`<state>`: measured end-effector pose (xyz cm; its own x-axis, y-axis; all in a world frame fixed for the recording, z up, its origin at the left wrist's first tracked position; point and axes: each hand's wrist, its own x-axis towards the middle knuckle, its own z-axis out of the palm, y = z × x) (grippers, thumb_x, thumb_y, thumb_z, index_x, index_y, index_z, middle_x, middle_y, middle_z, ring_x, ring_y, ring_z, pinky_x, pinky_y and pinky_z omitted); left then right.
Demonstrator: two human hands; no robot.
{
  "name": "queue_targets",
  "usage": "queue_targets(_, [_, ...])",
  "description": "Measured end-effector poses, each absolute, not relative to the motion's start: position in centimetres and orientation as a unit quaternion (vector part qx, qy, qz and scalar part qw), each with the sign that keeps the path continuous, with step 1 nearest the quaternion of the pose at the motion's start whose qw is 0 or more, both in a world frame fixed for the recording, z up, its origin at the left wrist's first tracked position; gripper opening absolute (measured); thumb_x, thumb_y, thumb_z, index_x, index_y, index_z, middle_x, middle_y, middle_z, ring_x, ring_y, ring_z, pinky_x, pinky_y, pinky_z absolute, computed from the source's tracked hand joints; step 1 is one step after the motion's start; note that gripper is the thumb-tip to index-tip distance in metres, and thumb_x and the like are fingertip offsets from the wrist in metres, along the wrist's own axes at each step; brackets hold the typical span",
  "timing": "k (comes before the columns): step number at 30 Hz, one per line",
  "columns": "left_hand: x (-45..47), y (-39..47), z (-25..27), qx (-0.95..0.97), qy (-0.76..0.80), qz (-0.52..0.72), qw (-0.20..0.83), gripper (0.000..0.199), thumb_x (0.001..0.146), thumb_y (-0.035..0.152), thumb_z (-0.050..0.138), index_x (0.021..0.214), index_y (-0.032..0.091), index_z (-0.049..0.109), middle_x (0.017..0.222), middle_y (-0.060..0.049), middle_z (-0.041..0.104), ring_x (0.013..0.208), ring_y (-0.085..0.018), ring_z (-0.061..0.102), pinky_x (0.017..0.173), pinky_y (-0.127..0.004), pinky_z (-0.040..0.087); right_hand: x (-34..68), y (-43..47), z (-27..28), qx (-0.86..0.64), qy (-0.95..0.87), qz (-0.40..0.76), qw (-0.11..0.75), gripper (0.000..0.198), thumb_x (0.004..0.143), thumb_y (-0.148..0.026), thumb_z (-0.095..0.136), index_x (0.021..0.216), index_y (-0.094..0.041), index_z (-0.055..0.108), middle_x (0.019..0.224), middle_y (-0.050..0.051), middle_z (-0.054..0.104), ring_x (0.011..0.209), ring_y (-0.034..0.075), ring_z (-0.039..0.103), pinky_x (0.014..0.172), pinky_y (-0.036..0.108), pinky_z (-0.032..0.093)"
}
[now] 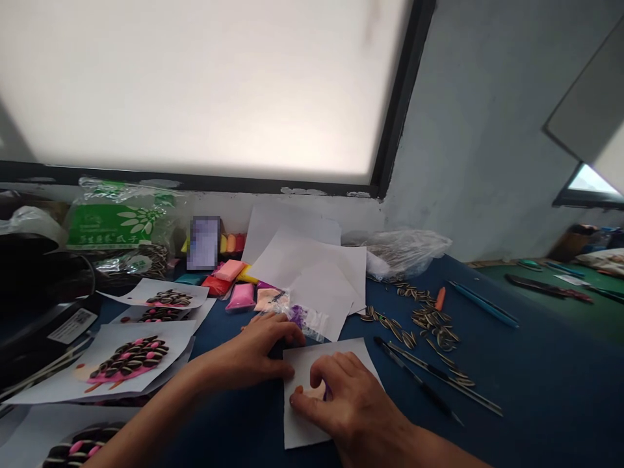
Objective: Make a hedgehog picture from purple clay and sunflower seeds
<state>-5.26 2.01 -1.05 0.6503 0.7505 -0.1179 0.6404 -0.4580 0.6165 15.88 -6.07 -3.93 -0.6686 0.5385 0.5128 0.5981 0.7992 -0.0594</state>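
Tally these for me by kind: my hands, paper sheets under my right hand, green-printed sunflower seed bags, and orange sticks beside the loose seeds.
Hands (left hand, right hand): 2
Paper sheet under right hand: 1
Green-printed sunflower seed bag: 1
Orange stick: 1
Total: 5

I get one feed, worn on the person's head, facing forward and down from the near side of the dark-blue flat tabletop (546, 377). It looks closely over the bare left hand (266, 344) and bare right hand (351, 403), low in view. Ahead I see a broad, bright white panel (219, 84); rightward, a green flat surface (585, 315) lies farther off.
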Motion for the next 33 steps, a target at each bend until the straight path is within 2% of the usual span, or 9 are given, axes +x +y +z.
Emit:
queue_targets(5, [-5.3, 2.0, -1.1, 0.851, 0.407, 0.086, 0.322, 0.037, 0.074, 0.026, 0.069, 0.11, 0.028, 0.066, 0.109, -0.002, 0.059, 0.109, -0.027, 0.05, 0.096, -0.041, 0.037, 15.9, -6.0, -4.4, -0.317, -0.913, -0.085, 0.241, 0.023, 0.079, -0.015, 0.06, 0.102, -0.018, 0.066, 0.085, 0.006, 0.055, 0.071, 0.018, 0.046, 0.065, 0.033, 0.037])
queue_targets(8, [-5.2, 1.9, -0.9, 0.852, 0.407, 0.084, 0.319, 0.036, 0.075, 0.027, 0.069, 0.111, 0.028, 0.066, 0.109, -0.002, 0.059, 0.107, -0.027, 0.05, 0.094, -0.04, 0.038, 15.9, -6.0, -3.6, -0.359, -0.9, -0.012, 0.247, 0.02, 0.082, -0.011, 0.059, 0.099, -0.017, 0.067, 0.088, 0.007, 0.057, 0.076, 0.019, 0.05, 0.068, 0.032, 0.04])
queue_targets(11, [-5.1, 1.8, -0.7, 0.854, 0.411, 0.076, 0.309, 0.037, 0.074, 0.024, 0.068, 0.11, 0.027, 0.066, 0.107, -0.003, 0.059, 0.106, -0.027, 0.05, 0.091, -0.039, 0.039, 15.7, -5.7, -3.0, -0.415, -0.871, 0.084, 0.25, 0.013, 0.089, -0.012, 0.057, 0.084, -0.017, 0.068, 0.087, 0.006, 0.06, 0.082, 0.019, 0.055, 0.073, 0.031, 0.043])
queue_targets(15, [-5.0, 1.7, -0.5, 0.857, 0.41, 0.075, 0.303, 0.038, 0.074, 0.023, 0.068, 0.112, 0.026, 0.066, 0.107, -0.003, 0.06, 0.106, -0.026, 0.05, 0.09, -0.038, 0.04, 15.0, -5.0, -2.9, -0.432, -0.855, 0.139, 0.252, 0.009, 0.085, -0.012, 0.066, 0.084, -0.019, 0.071, 0.089, 0.005, 0.064, 0.087, 0.019, 0.058, 0.077, 0.031, 0.045])
queue_targets(20, [-4.9, 1.7, -0.5, 0.862, 0.403, 0.082, 0.297, 0.034, 0.075, 0.025, 0.069, 0.109, 0.025, 0.066, 0.106, -0.002, 0.06, 0.103, -0.025, 0.05, 0.088, -0.035, 0.04, 14.5, -4.3, -2.5, -0.375, -0.897, 0.081, 0.219, 0.009, 0.084, -0.012, 0.067, 0.084, -0.019, 0.071, 0.088, 0.004, 0.064, 0.084, 0.018, 0.057, 0.075, 0.029, 0.044])
queue_targets(24, [-4.9, 1.7, -0.4, 0.864, 0.401, 0.081, 0.292, 0.027, 0.078, 0.031, 0.07, 0.104, 0.023, 0.065, 0.105, -0.002, 0.061, 0.101, -0.025, 0.051, 0.087, -0.035, 0.04, 14.2, -3.9, -1.7, -0.367, -0.913, 0.033, 0.174, 0.011, 0.086, -0.019, 0.067, 0.097, -0.021, 0.072, 0.092, 0.005, 0.065, 0.084, 0.019, 0.055, 0.076, 0.031, 0.043])
queue_targets(26, [-4.9, 1.8, -0.3, 0.865, 0.399, 0.081, 0.292, 0.029, 0.078, 0.03, 0.07, 0.106, 0.023, 0.065, 0.107, -0.003, 0.062, 0.103, -0.025, 0.051, 0.09, -0.036, 0.04, 14.1, -3.9, -1.6, -0.385, -0.913, 0.019, 0.136, 0.008, 0.088, -0.023, 0.066, 0.09, -0.019, 0.072, 0.09, 0.006, 0.065, 0.084, 0.02, 0.055, 0.077, 0.033, 0.043])
queue_targets(29, [-4.9, 1.8, -0.3, 0.864, 0.401, 0.077, 0.295, 0.033, 0.076, 0.025, 0.07, 0.108, 0.024, 0.065, 0.109, -0.002, 0.062, 0.106, -0.025, 0.051, 0.092, -0.035, 0.039, 14.0, -4.3, -1.7, -0.403, -0.91, -0.01, 0.096, 0.014, 0.089, -0.018, 0.063, 0.076, -0.017, 0.069, 0.084, 0.006, 0.064, 0.078, 0.019, 0.053, 0.073, 0.032, 0.041])
queue_targets(33, [-4.8, 1.7, -0.2, 0.862, 0.404, 0.077, 0.296, 0.034, 0.076, 0.024, 0.069, 0.109, 0.025, 0.065, 0.109, -0.002, 0.062, 0.104, -0.025, 0.051, 0.092, -0.036, 0.04, 14.0, -4.6, -2.0, -0.373, -0.916, -0.057, 0.14, 0.014, 0.086, -0.01, 0.06, 0.077, -0.017, 0.067, 0.081, 0.005, 0.062, 0.073, 0.017, 0.05, 0.067, 0.03, 0.038])
